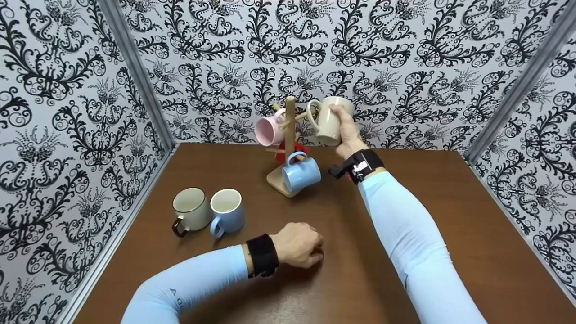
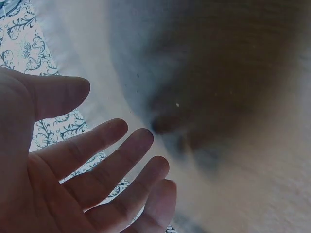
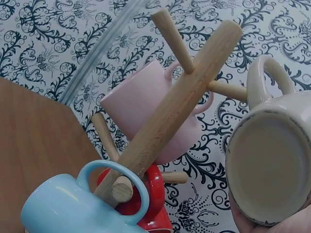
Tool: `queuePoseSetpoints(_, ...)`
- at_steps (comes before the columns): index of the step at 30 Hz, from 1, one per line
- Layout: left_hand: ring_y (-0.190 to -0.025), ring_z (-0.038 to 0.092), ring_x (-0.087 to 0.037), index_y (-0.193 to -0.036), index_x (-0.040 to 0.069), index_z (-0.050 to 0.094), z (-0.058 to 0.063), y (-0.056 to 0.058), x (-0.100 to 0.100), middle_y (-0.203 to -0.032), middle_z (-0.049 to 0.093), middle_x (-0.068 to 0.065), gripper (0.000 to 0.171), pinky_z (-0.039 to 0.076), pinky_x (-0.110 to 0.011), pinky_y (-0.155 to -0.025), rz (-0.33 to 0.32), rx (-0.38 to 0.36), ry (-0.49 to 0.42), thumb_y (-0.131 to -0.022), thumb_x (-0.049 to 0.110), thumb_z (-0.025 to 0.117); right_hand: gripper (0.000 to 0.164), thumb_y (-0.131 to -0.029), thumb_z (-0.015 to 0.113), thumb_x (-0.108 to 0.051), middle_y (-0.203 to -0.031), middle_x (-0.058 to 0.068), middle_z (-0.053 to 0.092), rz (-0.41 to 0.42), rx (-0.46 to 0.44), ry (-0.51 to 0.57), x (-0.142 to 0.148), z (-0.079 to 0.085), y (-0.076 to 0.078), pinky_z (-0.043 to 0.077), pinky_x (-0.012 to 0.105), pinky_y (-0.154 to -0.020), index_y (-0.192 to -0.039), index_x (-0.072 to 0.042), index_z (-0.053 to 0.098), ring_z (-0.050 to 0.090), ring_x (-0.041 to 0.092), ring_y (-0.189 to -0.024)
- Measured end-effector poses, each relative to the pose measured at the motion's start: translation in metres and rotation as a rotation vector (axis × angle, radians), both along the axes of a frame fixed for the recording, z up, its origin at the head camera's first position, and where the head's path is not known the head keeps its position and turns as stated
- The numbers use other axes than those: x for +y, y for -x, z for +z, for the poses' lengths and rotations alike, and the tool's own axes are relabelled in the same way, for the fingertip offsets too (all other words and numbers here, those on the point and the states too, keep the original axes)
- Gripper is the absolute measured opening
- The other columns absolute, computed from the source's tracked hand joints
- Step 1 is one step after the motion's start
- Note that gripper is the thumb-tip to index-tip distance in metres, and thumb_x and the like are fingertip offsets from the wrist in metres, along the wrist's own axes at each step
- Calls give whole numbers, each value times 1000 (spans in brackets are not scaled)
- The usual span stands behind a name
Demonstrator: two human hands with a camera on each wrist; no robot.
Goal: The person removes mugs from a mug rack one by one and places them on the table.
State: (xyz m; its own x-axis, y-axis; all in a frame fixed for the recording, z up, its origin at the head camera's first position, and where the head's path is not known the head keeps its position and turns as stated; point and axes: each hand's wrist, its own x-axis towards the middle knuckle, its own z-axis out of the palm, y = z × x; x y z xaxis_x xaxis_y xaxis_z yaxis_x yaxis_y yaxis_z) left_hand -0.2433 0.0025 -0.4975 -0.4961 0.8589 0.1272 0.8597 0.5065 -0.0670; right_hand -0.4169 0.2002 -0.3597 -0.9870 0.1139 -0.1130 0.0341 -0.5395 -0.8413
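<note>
My right hand (image 1: 348, 132) grips a cream mug (image 1: 327, 123) by its body, raised to the right of a wooden mug tree (image 1: 290, 130). The mug's handle faces the post; in the right wrist view the tip of an upper peg (image 3: 228, 91) reaches the handle's edge. A pink mug (image 3: 146, 97) hangs on the tree's far side, and a light blue mug (image 1: 301, 174) hangs low at the front. Behind the post, a red mug (image 3: 155, 191) is partly hidden. My left hand (image 1: 297, 245), fingers loosely bent and holding nothing, is low over the table front.
On the brown table (image 1: 414, 180), a white mug with black rim and handle (image 1: 193, 213) stands at the left, close beside a blue mug with a white inside (image 1: 230, 218). Patterned walls (image 1: 216, 76) enclose the back and sides.
</note>
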Motion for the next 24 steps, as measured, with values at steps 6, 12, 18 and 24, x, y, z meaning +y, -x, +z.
queuePoseSetpoints(6,-75,68,-12,-93,24,78,0,4,1,-83,72,9,18,57,-34,-59,5,-65,-49,-90,42,76,74,-83,84,-38,-129,14,69,-44,16,-81,1,0,-8,62,40,-79,-142,-9,50,71,27,-104)
queuePoseSetpoints(12,-74,69,-10,-98,22,81,0,10,2,-87,76,8,20,57,-32,-62,28,-219,-115,-91,40,74,76,-82,85,-38,-129,15,68,-52,50,-124,3,-3,-18,62,40,-82,-142,-7,50,71,28,-106)
queuePoseSetpoints(18,-74,67,-5,-99,21,81,2,13,2,-87,75,11,19,55,-26,-66,47,-329,-192,-94,37,72,77,-82,86,-37,-122,15,69,-70,99,-188,6,-10,-24,62,39,-80,-141,-6,47,71,27,-100)
queuePoseSetpoints(24,-70,63,-2,-99,20,80,0,12,3,-81,72,12,17,50,-22,-63,66,-387,-261,-96,33,71,75,-81,87,-33,-113,14,72,-102,119,-221,12,-19,-28,63,38,-75,-140,-4,50,74,26,-92)
